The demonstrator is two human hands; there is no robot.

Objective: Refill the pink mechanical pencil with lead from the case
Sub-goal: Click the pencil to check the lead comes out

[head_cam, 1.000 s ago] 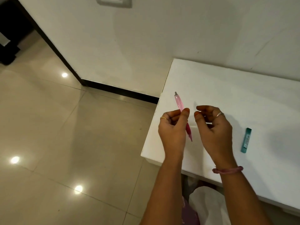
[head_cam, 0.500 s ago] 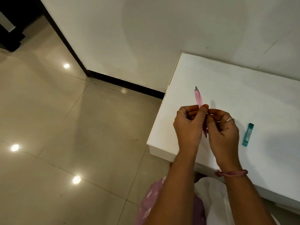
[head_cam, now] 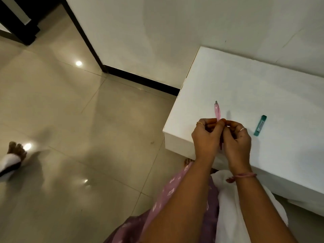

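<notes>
Both hands had closed together since a second earlier: left hand and right hand each kept a pinching grip on the pink pencil above the counter; the lead case lay just right.

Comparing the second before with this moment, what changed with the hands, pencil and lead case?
The right hand closed the gap to the left hand; its fingertips now meet the left's at the pink mechanical pencil. The left hand kept its grip, pencil still pointing up and away. The teal lead case stayed untouched on the white table.
</notes>
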